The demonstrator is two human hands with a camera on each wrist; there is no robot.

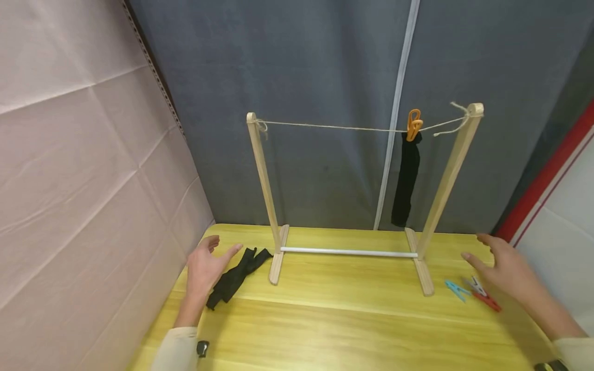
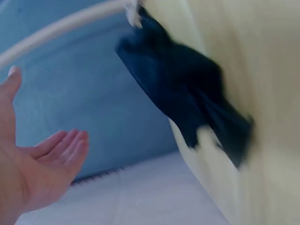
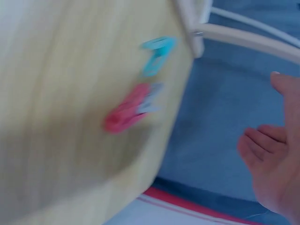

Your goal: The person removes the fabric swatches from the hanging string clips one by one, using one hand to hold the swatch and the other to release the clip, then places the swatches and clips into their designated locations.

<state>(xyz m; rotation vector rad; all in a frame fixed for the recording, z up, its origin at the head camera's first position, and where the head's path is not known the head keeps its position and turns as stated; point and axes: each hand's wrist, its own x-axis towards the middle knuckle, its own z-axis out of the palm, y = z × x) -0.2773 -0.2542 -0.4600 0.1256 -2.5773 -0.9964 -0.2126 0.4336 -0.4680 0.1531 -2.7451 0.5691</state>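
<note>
My left hand [image 1: 205, 269], fingers spread and holding nothing, hovers at the left of the table beside a crumpled black cloth [image 1: 234, 278], which looks like socks. That cloth [image 2: 183, 79] shows blurred in the left wrist view. Over on the right, my right hand [image 1: 508, 268] is also empty with its thumb apart from the fingers. Close to it lie a light blue clothespin [image 1: 457, 289], a grey clothespin [image 1: 476, 286] and a red clothespin [image 1: 488, 300]. An orange clothespin [image 1: 413, 125] clips a long, narrow black cloth [image 1: 406, 180] to the string [image 1: 325, 126].
A small wooden drying rack stands mid-table, with a left post [image 1: 263, 180], a right post [image 1: 447, 185] and a white crossbar [image 1: 348, 252] low between them. Behind the yellow table [image 1: 325, 319] hangs a grey curtain [image 1: 315, 62]. Pale fabric [image 1: 93, 170] borders the left side.
</note>
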